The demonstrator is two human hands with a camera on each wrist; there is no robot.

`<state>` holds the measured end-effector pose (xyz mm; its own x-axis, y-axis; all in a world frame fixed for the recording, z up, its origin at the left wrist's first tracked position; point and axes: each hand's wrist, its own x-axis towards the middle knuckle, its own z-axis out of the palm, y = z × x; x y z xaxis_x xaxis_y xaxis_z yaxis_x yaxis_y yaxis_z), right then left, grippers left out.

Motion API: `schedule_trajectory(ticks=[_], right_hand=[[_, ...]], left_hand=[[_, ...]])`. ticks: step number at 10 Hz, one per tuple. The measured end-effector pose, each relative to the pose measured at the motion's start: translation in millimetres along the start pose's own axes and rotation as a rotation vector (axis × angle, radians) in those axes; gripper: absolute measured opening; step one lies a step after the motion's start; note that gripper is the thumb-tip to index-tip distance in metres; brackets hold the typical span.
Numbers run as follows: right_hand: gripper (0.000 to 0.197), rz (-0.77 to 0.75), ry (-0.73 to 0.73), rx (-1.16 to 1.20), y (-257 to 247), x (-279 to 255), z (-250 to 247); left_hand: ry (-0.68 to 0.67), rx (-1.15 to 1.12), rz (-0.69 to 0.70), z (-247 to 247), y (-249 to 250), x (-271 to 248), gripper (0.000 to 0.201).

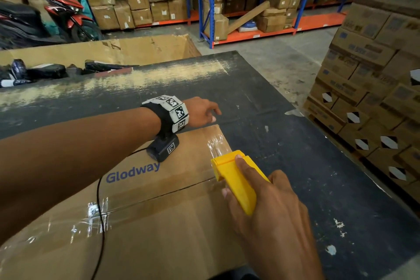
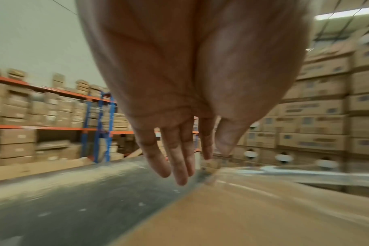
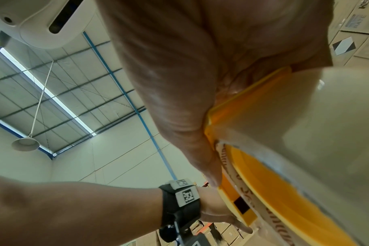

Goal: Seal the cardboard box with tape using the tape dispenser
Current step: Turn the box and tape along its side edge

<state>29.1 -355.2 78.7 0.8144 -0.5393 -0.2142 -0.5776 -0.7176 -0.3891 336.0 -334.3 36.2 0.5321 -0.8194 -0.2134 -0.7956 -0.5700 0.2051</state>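
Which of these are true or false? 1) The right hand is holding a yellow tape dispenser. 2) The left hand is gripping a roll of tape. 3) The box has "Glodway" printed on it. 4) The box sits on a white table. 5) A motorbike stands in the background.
1) True: the right hand grips the yellow tape dispenser.
2) False: the left hand holds nothing, its fingers extended near the far edge of the cardboard box.
3) True: "Glodway" is printed in blue on the box top.
4) False: the box rests on a dark, scuffed table.
5) True: a red and black motorbike stands at the upper left.
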Motion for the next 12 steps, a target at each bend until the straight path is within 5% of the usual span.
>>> schedule_trajectory(ticks=[2, 4, 6, 7, 9, 11, 12], right_hand=[[0.067, -0.037, 0.084, 0.004, -2.5, -1.2, 1.3], [0.065, -0.089, 0.124, 0.049, 6.1, -19.3, 1.1], [0.057, 0.014, 0.025, 0.067, 84.4, -110.2, 14.2], [0.028, 0.002, -0.068, -0.014, 118.7, -143.4, 39.2], [0.069, 0.094, 0.061, -0.044, 113.2, -139.3, 48.1], [0.052, 0.062, -0.170, 0.038, 146.4, -135.2, 93.2], [0.048, 0.071, -0.164, 0.248, 161.9, -155.6, 112.6]], left_hand=[[-0.344, 0.151, 0.047, 23.8, 28.8, -45.2, 0.071], [-0.323, 0.168, 0.010, 37.0, 31.9, -46.1, 0.070], [-0.321, 0.178, 0.024, 38.7, 35.0, -50.6, 0.074], [-0.311, 0.196, 0.021, 39.3, 34.5, -49.6, 0.075], [-0.283, 0.195, 0.028, 45.1, 29.5, -46.6, 0.077], [-0.158, 0.193, -0.041, 45.0, 47.6, -56.8, 0.073], [-0.030, 0.198, 0.121, 37.2, 72.8, -77.3, 0.069]])
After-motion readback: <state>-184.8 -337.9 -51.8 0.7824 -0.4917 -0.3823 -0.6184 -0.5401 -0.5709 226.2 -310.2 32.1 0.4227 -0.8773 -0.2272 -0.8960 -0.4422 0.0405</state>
